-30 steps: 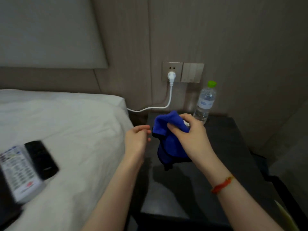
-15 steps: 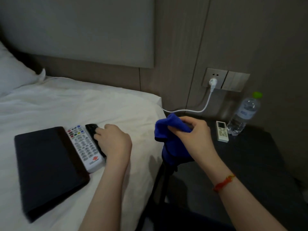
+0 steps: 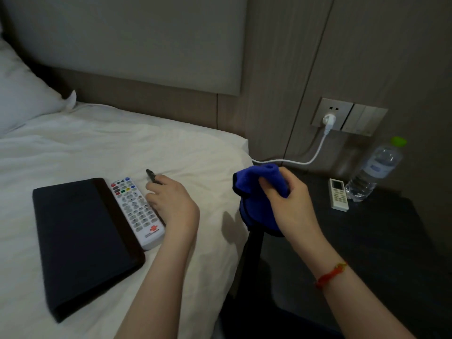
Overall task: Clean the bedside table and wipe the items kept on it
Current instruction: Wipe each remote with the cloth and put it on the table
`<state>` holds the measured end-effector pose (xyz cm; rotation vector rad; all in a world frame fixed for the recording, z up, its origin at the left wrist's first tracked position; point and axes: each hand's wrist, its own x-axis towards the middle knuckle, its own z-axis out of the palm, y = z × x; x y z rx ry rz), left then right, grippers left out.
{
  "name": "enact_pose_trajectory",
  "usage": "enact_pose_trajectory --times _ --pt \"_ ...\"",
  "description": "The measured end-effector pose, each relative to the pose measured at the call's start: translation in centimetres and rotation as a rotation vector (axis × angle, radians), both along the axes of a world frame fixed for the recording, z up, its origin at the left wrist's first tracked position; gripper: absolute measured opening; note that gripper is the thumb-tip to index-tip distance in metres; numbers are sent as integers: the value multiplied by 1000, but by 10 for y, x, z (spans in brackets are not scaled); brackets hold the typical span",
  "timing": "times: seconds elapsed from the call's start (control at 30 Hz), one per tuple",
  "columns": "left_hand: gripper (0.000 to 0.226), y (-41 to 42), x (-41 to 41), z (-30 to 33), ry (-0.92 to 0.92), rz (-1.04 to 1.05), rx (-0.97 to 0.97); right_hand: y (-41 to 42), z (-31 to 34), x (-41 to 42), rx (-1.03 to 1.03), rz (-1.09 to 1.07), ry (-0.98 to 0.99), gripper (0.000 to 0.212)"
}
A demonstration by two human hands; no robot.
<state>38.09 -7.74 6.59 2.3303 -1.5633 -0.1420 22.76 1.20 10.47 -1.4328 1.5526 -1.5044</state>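
I judge I am somewhere in the middle of this job. The dark tabletop point(image 3: 367, 241) of the bedside table beside my bed point(image 3: 97, 148) carries only a small white remote point(image 3: 338, 195) and a water bottle point(image 3: 375, 171) standing just beside it near the wall, under the socket where a white cable point(image 3: 315, 155) is plugged in. Three other things lie on the bed sheet instead: a black folder point(image 3: 80, 241), a long white remote point(image 3: 137, 211) right against its edge, and a black remote point(image 3: 154, 178) next to that. Whether the tabletop has already been wiped I cannot tell from its look, and I cannot tell which of the items have been cleaned. What seems left is to wipe the things on the bed and put them back on the tabletop, and perhaps the small remote and bottle too. My left hand point(image 3: 173, 204) rests on the bed with its fingers curled over the black remote, whose far end pokes out past my fingertips, so I take it I am picking it up for wiping. My right hand point(image 3: 291, 204), a red string at the wrist, is closed round a bunched blue cloth point(image 3: 259, 189), held in the air over the gap between bed and tabletop, the rest of the cloth hanging below my palm.
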Motion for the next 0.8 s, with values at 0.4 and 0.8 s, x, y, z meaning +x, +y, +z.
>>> enact_pose_trajectory --times 0.4,0.8 --pt "33 17 15 28 823 -93 -26 20 11 -11 285 242 -812 21" --pt "41 114 -71 56 1547 -584 47 59 19 -39 197 246 -834 34"
